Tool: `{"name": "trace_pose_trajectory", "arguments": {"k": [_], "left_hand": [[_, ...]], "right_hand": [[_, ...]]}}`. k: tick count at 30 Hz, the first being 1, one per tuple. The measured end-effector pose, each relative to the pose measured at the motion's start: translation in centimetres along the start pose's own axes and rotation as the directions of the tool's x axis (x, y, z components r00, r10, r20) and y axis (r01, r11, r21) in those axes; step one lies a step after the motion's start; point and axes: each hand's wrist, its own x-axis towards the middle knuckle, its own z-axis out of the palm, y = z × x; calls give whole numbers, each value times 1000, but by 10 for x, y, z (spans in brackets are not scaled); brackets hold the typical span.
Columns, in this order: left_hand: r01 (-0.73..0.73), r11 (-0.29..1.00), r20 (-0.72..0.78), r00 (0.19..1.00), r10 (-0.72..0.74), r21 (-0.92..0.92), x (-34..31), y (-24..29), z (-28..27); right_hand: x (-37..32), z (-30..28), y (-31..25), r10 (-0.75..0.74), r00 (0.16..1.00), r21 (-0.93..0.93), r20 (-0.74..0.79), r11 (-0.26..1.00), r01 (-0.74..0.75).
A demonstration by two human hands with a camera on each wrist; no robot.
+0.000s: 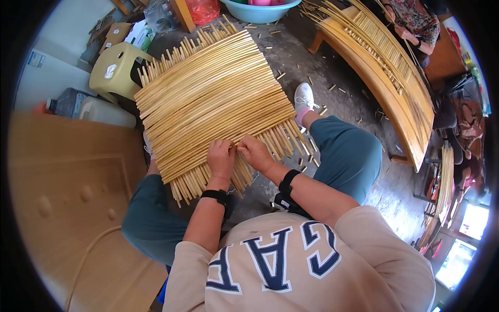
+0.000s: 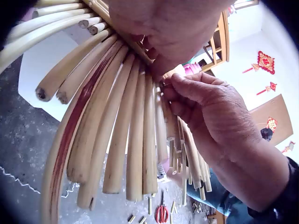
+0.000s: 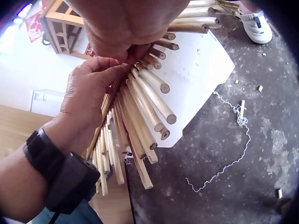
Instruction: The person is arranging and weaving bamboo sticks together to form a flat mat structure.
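Note:
A woven mat of pale reed sticks [image 1: 213, 99] lies across the person's lap, with cross sticks poking out along its far and near sides. At the near edge, the left hand [image 1: 221, 157] and right hand [image 1: 254, 152] meet with fingertips almost touching. In the left wrist view, the right hand [image 2: 219, 112] pinches at the edge with thumb against bent forefinger. The left hand [image 3: 88, 91] pinches the same edge in the right wrist view, beside the fanned stick ends [image 3: 145, 107]. The fingers hide the exact spot they grip.
Cut stick pieces and red-handled pliers [image 2: 161, 212] lie on the floor, with a white string [image 3: 224, 172]. A plastic stool [image 1: 117, 70] stands at the left. At the right, another person [image 1: 413, 26] sits by a wooden table [image 1: 358, 62] bearing another stick lattice.

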Motion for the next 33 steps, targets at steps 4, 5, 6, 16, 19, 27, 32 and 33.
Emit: {"name": "trace_pose_trajectory", "arguments": {"k": [4, 5, 6, 16, 19, 27, 32, 33], "left_hand": [[2, 999, -23, 1000, -3, -39, 2, -3, 1], [7, 999, -35, 999, -9, -51, 1, -4, 1], [10, 998, -44, 999, -12, -63, 1, -4, 1], [-4, 994, 15, 1000, 2, 110, 2, 4, -6], [-88, 965, 162, 986, 49, 246, 4, -4, 6], [-79, 965, 196, 980, 29, 250, -2, -14, 16], [-21, 982, 230, 973, -22, 185, -1, -12, 6], [-14, 987, 218, 976, -22, 161, -2, -10, 2]], "right_hand": [[0, -1, 2, -32, 999, -10, 11, 999, 33], [1, 0, 3, -33, 999, -9, 15, 999, 33], [1, 0, 3, -39, 999, -40, 28, 998, 40], [2, -2, -2, -31, 997, -137, 76, 990, 41], [2, -4, -2, -55, 997, -115, 60, 992, 61], [2, -2, 1, -40, 995, -170, 89, 984, 55], [3, 5, 0, -28, 995, -210, 96, 977, 48], [3, 5, 0, -29, 996, -198, 82, 979, 44]]}}
